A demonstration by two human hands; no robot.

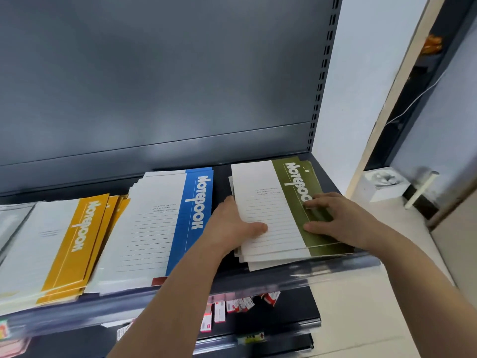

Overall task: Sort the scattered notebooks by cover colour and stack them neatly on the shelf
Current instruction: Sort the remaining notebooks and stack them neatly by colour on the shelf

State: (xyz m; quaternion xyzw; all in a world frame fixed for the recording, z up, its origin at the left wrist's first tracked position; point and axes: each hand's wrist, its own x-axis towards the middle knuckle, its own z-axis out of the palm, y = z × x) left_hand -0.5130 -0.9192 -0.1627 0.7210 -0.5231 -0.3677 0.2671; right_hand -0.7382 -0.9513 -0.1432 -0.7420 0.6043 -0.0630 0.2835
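The olive stack (273, 208) was seen at the right end of the shelf (222, 182), its lower notebooks fanned out of line at the front and left edges; it was held at its left edge by the left hand (232, 226), the thumb laid on the top cover and the remaining fingers hidden beside or under the pile; the right hand (340, 220) was laid on the olive band with its fingers spread and nearly flat.

A slip could be judged likely; the covers looked smooth and faintly glossy, so an uneven push from one side might shear the thin sheets apart rather than square them; the lowest books already reached the clear lip (335, 267) and could be nudged over it toward the small boxes (219, 311) below.

Each notebook was a flat, thin rectangle, part white and ruled, part coloured and lettered; a blue stack (165, 223) lay just beside to the left, apart from the olive one; a yellow stack (64, 241) overlapped its far side; the shelf itself appeared to be dark matte metal.
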